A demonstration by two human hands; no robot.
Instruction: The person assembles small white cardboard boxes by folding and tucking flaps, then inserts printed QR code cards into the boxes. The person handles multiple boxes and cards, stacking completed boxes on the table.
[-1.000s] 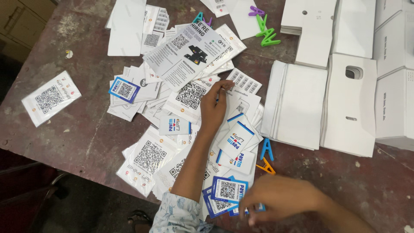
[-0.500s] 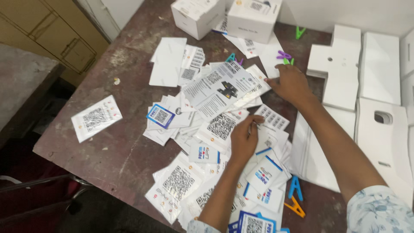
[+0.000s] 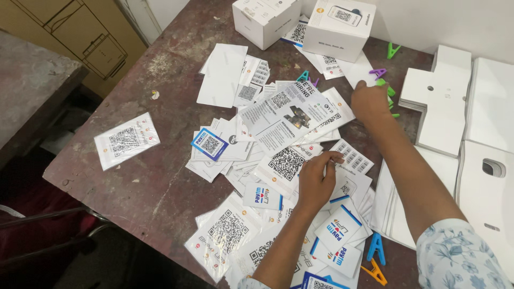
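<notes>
The person's left hand (image 3: 317,182) rests on a loose heap of printed cards and leaflets (image 3: 278,176) spread over the worn brown table (image 3: 160,182), its fingers pinched on the edge of a white card (image 3: 342,160) near the middle of the heap. The right hand (image 3: 369,101) is stretched out farther back, fingers curled down beside a small cluster of green and purple clothes pegs (image 3: 386,88); whether it grasps a peg cannot be told. A folded leaflet with a dark picture (image 3: 286,115) lies on top of the heap between the two hands. Two white boxes (image 3: 305,21) stand at the table's far edge, stacks of flat white cardboard (image 3: 444,112) lie along the right side, and a blue peg (image 3: 376,247) and an orange peg (image 3: 375,272) lie near the front edge
</notes>
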